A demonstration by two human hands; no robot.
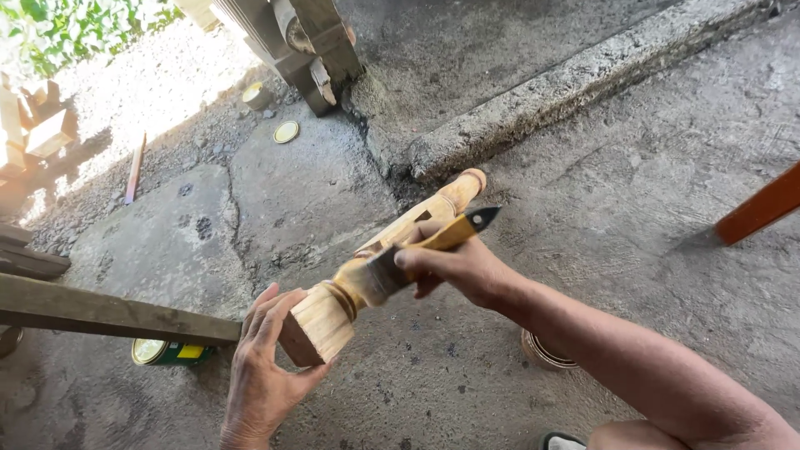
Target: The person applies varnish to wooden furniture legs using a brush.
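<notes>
My left hand grips the square near end of a turned wooden leg, which slants up and away to a rounded tip by the concrete step. My right hand holds a paintbrush with a yellow handle and black tip. Its bristles rest on the leg just past the carved ring. The leg's surface looks glossy and wet.
A green tin lies under a wooden plank at left. Another tin stands below my right forearm. A round lid, a raised concrete step and an orange-brown wooden bar are around.
</notes>
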